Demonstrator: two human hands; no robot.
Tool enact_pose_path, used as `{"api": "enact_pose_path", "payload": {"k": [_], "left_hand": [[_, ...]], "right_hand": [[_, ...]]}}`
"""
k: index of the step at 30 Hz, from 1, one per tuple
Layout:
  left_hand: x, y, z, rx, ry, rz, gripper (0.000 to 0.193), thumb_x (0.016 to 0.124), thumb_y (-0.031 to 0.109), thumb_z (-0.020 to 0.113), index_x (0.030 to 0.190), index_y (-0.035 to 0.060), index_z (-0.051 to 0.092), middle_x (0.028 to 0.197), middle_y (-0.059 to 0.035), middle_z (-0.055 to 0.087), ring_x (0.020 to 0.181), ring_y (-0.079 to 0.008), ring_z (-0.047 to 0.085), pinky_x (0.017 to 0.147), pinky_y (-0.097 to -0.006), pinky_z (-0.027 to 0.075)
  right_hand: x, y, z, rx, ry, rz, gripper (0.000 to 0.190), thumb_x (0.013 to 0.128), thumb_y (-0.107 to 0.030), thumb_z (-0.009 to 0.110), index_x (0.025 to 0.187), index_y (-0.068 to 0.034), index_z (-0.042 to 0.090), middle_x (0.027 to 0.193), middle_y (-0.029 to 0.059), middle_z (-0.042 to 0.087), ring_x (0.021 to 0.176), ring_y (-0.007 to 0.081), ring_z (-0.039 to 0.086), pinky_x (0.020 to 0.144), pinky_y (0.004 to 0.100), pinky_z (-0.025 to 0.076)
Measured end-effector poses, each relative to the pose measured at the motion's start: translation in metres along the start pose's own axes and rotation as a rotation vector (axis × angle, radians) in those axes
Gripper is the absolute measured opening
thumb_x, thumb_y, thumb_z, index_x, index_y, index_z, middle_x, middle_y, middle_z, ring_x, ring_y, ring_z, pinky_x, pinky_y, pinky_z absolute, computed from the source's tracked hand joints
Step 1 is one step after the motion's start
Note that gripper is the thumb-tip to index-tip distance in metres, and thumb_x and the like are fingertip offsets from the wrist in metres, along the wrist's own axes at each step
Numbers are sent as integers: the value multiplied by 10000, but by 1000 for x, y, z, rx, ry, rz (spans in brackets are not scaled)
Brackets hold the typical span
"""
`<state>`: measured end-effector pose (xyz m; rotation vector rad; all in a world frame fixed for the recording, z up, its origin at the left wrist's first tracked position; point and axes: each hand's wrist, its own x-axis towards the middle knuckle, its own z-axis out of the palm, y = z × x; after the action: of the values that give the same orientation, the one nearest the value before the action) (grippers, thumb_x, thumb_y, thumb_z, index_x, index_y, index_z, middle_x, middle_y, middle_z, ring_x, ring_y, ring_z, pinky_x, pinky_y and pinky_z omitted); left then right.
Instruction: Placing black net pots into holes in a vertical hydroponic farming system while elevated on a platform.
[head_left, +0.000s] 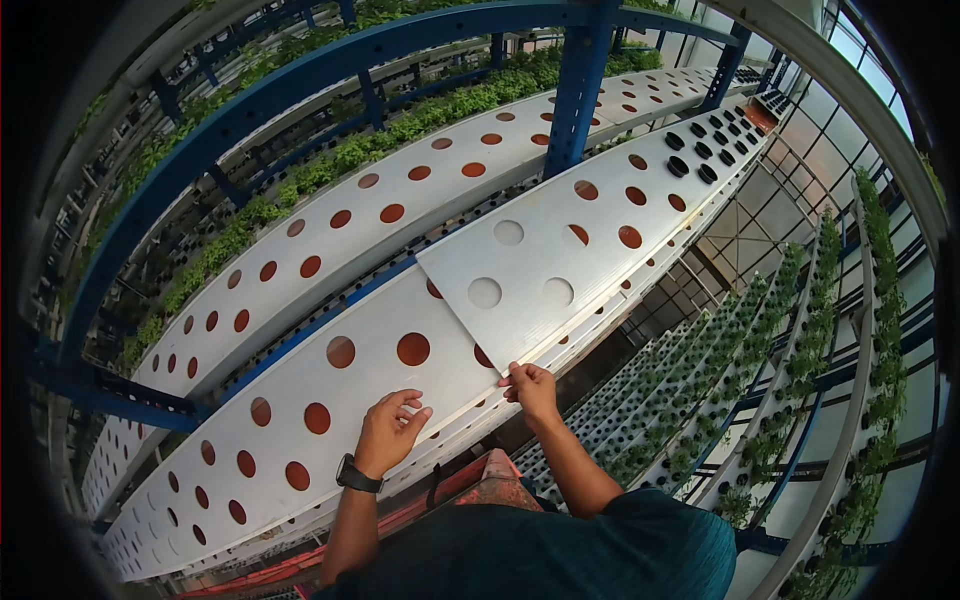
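My right hand (534, 391) pinches the near corner of a white perforated cover panel (517, 330) between thumb and fingers. This panel overlaps a second white perforated panel (367, 390) on the same long growing channel. White shows through several holes near the overlap; reddish-brown shows through most others. Over the lower panel's front edge is my left hand (390, 433), fingers apart and curled, holding nothing; whether it touches the panel I cannot tell. A dark watch (358, 476) is on that wrist. Farther along, black net cups (677, 166) sit in the upper panel's holes.
A blue steel post (577, 97) rises behind the channel, beside a parallel perforated channel (450, 202). Leafy green plants (352, 154) line the rack beyond. Planted rows (675, 412) lie lower right. A worn reddish surface (495, 487) is close to my body.
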<state>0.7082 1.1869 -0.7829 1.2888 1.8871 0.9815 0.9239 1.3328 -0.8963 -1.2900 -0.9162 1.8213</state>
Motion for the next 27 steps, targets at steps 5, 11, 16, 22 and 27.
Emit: {"api": "enact_pose_path", "payload": {"k": [5, 11, 16, 22, 27], "left_hand": [[-158, -53, -59, 43, 549, -180, 258, 868, 114, 713, 1098, 14, 651, 956, -112, 681, 759, -184, 671, 649, -301, 520], [-310, -43, -67, 230, 1306, -268, 158, 870, 82, 688, 1002, 0, 659, 887, -122, 658, 799, -227, 656, 692, -332, 505], [-401, -71, -19, 81, 1627, -419, 133, 878, 62, 667, 991, -5, 646, 848, -105, 622, 757, -202, 632, 697, -316, 494], [-496, -185, 93, -256, 1464, -820, 163, 866, 148, 670, 964, 19, 650, 817, -120, 654, 758, -234, 662, 676, -340, 506], [-571, -296, 177, -589, 1295, -1196, 244, 826, 234, 709, 949, 28, 664, 839, -132, 682, 799, -292, 678, 726, -397, 529]], "right_hand": [[11, -9, -9, -188, -24, -50, 272, 969, -235, 615, 778, -44, 582, 593, 55, 592, 441, 111, 487, 429, 256, 390], [27, -23, -38, -401, 240, -114, 365, 957, -305, 565, 682, -94, 451, 547, 2, 395, 418, 119, 345, 374, 286, 266], [19, -42, -6, -838, 34, -338, 446, 947, -367, 591, 641, -65, 472, 562, 33, 426, 433, 149, 421, 362, 330, 351], [-40, -49, 68, -1146, -111, -804, 473, 944, -397, 608, 650, -45, 493, 561, 44, 432, 442, 152, 438, 367, 346, 379], [-246, 28, 228, -1116, -967, -726, 274, 1015, -278, 560, 848, -63, 533, 590, -12, 424, 459, 75, 371, 470, 232, 345]]}}
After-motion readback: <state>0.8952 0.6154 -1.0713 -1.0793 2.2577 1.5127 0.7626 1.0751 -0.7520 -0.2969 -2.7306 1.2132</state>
